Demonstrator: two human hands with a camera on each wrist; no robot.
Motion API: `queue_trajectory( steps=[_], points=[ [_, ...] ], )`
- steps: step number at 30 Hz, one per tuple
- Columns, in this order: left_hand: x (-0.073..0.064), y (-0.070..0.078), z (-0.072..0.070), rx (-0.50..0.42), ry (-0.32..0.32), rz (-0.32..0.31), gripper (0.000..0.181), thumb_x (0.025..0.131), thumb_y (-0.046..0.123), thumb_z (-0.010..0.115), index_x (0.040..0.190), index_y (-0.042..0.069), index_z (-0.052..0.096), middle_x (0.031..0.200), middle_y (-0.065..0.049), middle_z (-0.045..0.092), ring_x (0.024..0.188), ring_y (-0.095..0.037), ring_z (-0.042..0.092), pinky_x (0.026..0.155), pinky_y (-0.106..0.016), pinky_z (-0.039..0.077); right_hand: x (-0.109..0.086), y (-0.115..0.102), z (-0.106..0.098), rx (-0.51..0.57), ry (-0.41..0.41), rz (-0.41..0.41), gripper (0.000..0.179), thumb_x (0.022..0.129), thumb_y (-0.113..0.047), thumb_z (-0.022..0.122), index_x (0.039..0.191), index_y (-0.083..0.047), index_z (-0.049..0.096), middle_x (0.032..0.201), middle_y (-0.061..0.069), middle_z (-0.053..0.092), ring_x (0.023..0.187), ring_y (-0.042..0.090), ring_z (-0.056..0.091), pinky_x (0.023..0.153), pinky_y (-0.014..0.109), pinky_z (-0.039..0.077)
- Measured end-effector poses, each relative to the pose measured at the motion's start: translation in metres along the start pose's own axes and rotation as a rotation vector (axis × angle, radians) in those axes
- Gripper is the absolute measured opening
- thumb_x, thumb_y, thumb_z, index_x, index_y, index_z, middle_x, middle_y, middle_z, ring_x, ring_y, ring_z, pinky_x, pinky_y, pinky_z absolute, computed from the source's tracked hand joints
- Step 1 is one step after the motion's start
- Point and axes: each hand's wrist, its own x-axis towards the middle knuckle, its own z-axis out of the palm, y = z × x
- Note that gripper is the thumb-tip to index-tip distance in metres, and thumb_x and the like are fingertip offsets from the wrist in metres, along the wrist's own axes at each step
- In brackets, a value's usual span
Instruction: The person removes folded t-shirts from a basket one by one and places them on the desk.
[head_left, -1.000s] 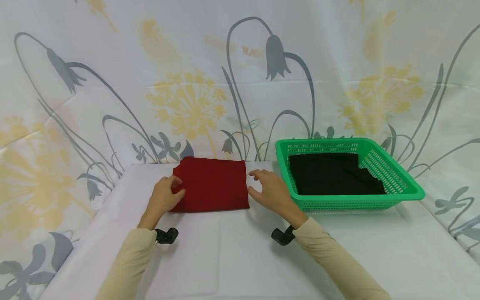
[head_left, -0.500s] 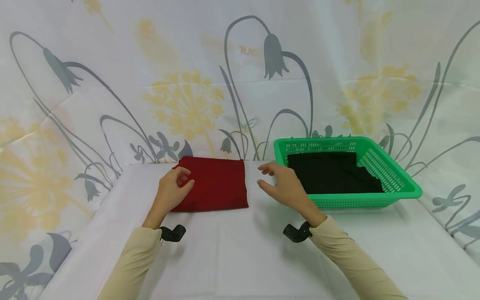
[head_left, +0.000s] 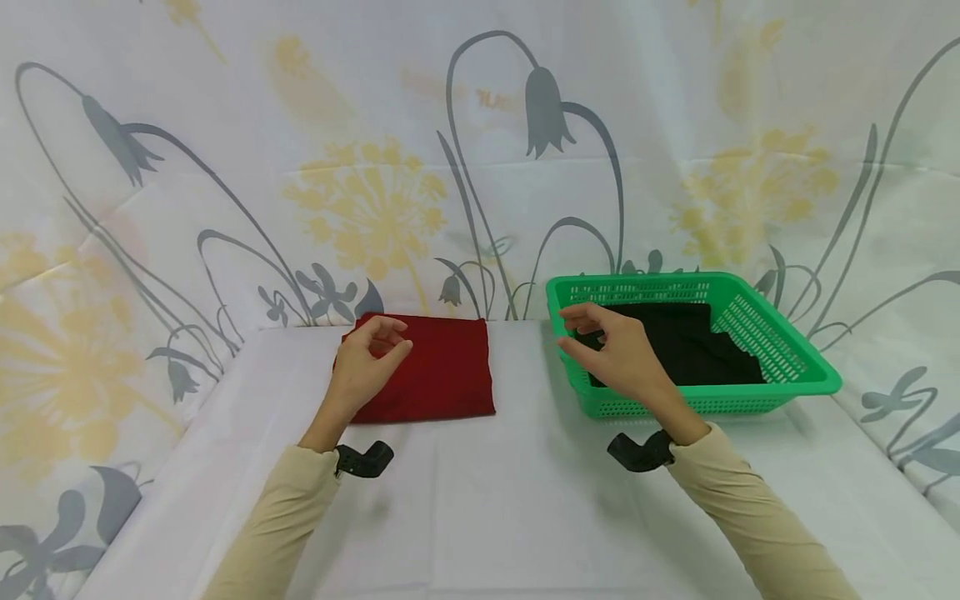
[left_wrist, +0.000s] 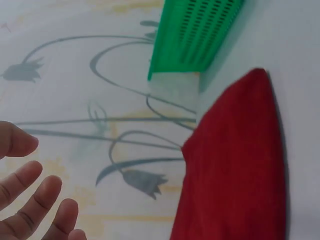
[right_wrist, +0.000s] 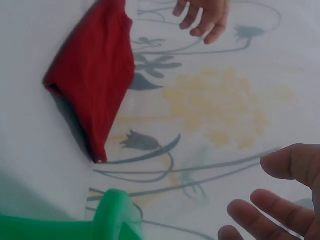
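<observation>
A folded red cloth (head_left: 442,367) lies flat on the white-covered table, left of the middle. Above its left part hovers my left hand (head_left: 363,367), fingers loosely bent and holding nothing; in the left wrist view the red cloth (left_wrist: 235,165) is apart from the fingertips (left_wrist: 50,187). My right hand (head_left: 618,350) is raised over the left end of a green plastic basket (head_left: 750,400), also with relaxed fingers and nothing in them. Inside the basket is a folded black cloth (head_left: 682,342), partly covered by the right hand in the head view.
The table (head_left: 480,517) is spread with a white cloth. Right behind it hangs a white curtain (head_left: 375,100) printed with grey and yellow flowers. The basket's near wall stands at the table's right side, its rim above the tabletop.
My right hand has moved right, away from the red cloth's right edge to over the basket. My left hand has risen and shifted slightly right above the red cloth, which stays in place.
</observation>
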Motion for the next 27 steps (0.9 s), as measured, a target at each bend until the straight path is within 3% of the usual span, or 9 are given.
queue_trajectory(
  steps=[10,15,18,23,27],
  points=[
    [0.010,0.023,0.024,-0.215,-0.039,-0.044,0.024,0.092,0.014,0.065,0.114,0.006,0.064,0.101,-0.011,0.062,0.094,-0.028,0.058,0.078,-0.038,0.047,-0.007,0.002,-0.040,-0.023,0.055,0.029,0.027,0.093,-0.021,0.067,0.117,-0.009,0.066,0.106,0.009,0.068,0.098,0.025,0.061,0.080,0.045,0.046],
    [0.017,0.036,0.038,-0.321,-0.044,-0.048,0.023,0.092,0.012,0.065,0.114,0.005,0.063,0.101,-0.012,0.061,0.092,-0.032,0.058,0.078,-0.036,0.047,-0.011,0.004,-0.060,-0.022,0.072,0.062,0.027,0.094,-0.022,0.065,0.118,-0.009,0.066,0.106,0.008,0.069,0.094,0.013,0.061,0.077,0.031,0.048],
    [0.021,0.044,0.045,-0.389,-0.059,-0.045,0.024,0.092,0.012,0.064,0.114,0.003,0.062,0.101,-0.011,0.061,0.089,-0.030,0.059,0.078,-0.036,0.047,-0.013,0.004,-0.071,0.068,0.060,0.102,0.028,0.096,-0.022,0.064,0.120,-0.009,0.064,0.107,0.006,0.067,0.093,0.008,0.060,0.075,0.023,0.047],
    [0.029,0.055,0.057,-0.468,-0.069,-0.045,0.024,0.093,0.009,0.062,0.116,0.001,0.061,0.101,-0.010,0.059,0.084,-0.022,0.059,0.078,-0.037,0.048,-0.014,0.005,-0.088,0.308,0.044,0.169,0.028,0.097,-0.020,0.062,0.124,-0.011,0.063,0.111,0.001,0.065,0.100,0.012,0.060,0.084,0.022,0.046],
    [0.036,0.065,0.069,-0.510,-0.078,-0.050,0.024,0.094,0.008,0.062,0.117,0.000,0.061,0.101,-0.010,0.059,0.087,-0.022,0.060,0.080,-0.038,0.050,-0.016,0.009,-0.102,0.381,0.062,0.183,0.027,0.098,-0.017,0.060,0.124,-0.011,0.063,0.115,0.000,0.063,0.103,0.013,0.059,0.084,0.020,0.045]
  ],
)
